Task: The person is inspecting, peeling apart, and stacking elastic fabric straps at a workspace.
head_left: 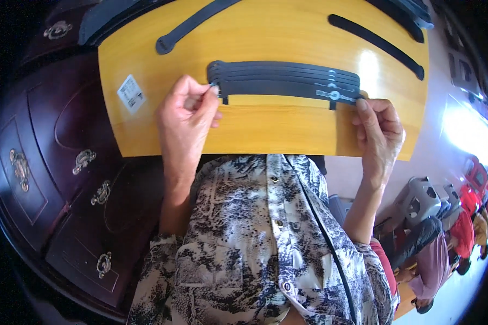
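Several flat black strips (276, 88) lie fanned in an overlapping stack on the yellow wooden tabletop (282, 127). Pale printed marks show near their right ends, and two small dark tabs stick out below the near edge. My left hand (187, 108) is closed in a pinch at the left end of the nearest strip. At the right end of that strip, my right hand (379, 122) pinches the corner between thumb and fingers. What the curled fingers cover underneath is hidden.
Farther back lie a loose black strip with a rounded end (195, 25) and another black strip (377, 46). A white label (130, 93) is stuck at left. Dark wooden drawers (30, 189) stand left; grey stools (419, 200) and seated people (434, 265) are at right.
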`<state>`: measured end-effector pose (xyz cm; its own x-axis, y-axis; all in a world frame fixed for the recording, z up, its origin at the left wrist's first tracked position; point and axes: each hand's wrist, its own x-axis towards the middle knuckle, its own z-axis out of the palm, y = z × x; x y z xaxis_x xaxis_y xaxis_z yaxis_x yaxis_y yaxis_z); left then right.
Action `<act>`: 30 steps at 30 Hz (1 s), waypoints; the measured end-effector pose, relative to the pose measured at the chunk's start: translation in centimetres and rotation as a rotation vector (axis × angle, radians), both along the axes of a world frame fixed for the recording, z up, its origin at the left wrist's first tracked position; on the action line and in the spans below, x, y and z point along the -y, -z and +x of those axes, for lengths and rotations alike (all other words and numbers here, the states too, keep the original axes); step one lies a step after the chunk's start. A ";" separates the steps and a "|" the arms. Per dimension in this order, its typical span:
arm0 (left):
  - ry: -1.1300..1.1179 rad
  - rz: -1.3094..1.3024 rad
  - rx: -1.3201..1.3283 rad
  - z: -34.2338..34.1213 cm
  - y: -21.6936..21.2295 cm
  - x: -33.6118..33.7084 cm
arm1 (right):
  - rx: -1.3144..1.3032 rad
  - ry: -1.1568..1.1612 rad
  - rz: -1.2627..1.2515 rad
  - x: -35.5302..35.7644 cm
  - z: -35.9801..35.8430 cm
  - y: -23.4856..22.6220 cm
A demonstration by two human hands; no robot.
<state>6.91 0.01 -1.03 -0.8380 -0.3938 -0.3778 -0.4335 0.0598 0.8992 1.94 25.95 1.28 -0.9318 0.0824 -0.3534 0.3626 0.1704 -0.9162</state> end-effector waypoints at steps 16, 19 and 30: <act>0.037 -0.017 0.011 0.0 0.0 -0.3 | -0.001 0.064 0.048 0.3 0.1 0.2; 0.044 -0.025 -0.001 0.0 -0.1 -0.3 | -0.019 0.071 0.077 0.5 0.1 0.2; 0.046 -0.046 0.010 -0.1 -0.1 -0.3 | 0.027 0.078 0.071 0.5 0.0 0.1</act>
<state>6.85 0.33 -0.94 -0.8519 -0.3721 -0.3686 -0.4383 0.1211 0.8906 1.92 25.48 1.18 -0.9119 0.1802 -0.3688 0.4015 0.2048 -0.8927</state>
